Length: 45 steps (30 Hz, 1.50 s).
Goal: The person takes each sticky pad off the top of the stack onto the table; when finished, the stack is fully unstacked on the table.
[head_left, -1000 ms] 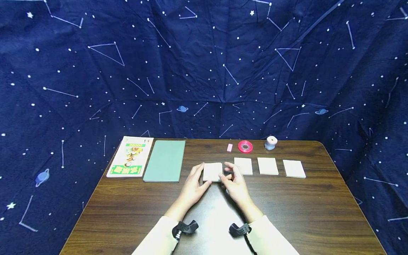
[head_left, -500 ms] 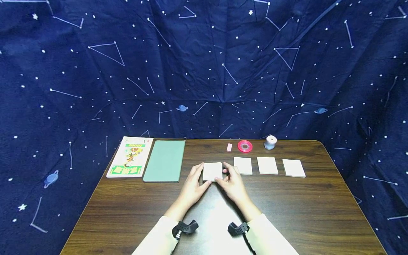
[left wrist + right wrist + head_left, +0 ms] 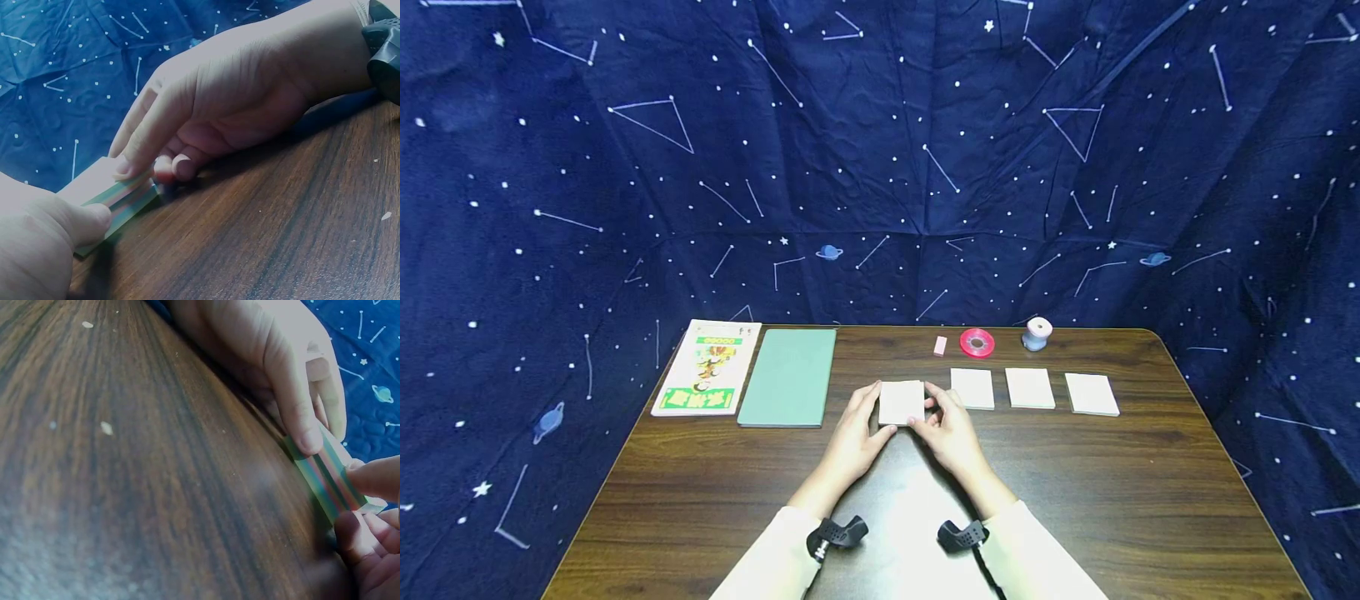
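A square stack of note paper (image 3: 901, 402) with a white top lies at mid-table. Its side edge shows green, pink and blue bands in both wrist views. My left hand (image 3: 852, 437) holds its left side, thumb at the near edge, fingers along the side. On the other side my right hand (image 3: 953, 433) grips the stack, thumb on the near right corner and index finger at the far right. Seen from the right wrist, fingers of both hands touch the striped stack (image 3: 325, 478). The stack's underside is hidden.
Three white-topped square pads, a near one (image 3: 972, 389), a middle one (image 3: 1030, 388) and a far one (image 3: 1092, 394), lie to the right. Behind them are a pink eraser (image 3: 940, 346), a red ring-shaped roll (image 3: 977, 342) and a spool (image 3: 1037, 333). A green notebook (image 3: 786, 377) and a printed booklet (image 3: 707, 368) lie left.
My right hand's thumb has moved left onto the stack's near edge, and its fingers have come in against the right side. The left hand has stayed in place.
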Each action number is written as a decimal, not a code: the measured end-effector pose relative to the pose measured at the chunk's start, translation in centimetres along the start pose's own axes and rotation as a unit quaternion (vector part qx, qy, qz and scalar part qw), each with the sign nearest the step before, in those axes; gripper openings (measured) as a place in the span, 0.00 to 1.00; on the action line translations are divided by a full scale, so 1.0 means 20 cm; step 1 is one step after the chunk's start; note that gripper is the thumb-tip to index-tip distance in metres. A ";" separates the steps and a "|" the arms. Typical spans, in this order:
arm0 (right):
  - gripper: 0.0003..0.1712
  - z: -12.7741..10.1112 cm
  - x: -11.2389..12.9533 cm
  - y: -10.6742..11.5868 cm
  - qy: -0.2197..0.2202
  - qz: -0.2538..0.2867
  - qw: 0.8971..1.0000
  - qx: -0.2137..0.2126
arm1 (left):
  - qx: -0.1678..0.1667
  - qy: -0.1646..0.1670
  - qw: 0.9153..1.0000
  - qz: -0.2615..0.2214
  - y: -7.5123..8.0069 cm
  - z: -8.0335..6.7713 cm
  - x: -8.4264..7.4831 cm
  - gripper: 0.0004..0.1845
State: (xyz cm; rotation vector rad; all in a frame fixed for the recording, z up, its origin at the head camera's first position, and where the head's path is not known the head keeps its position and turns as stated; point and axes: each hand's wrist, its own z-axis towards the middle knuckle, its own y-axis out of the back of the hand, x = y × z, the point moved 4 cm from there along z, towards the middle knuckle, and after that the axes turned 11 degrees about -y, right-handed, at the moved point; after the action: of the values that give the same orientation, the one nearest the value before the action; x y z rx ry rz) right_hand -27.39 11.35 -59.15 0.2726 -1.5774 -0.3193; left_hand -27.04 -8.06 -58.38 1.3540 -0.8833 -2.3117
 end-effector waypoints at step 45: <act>0.18 -0.19 -0.15 0.41 -0.008 0.154 0.986 -0.066 | 0.013 0.014 1.000 0.006 0.00 0.00 0.00 0.39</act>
State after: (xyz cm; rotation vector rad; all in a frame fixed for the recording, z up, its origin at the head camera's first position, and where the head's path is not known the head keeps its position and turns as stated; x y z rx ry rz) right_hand -23.31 19.87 -58.77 -0.0765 -1.5800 -0.1840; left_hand -27.10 -8.00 -58.33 1.3830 -0.9138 -2.2744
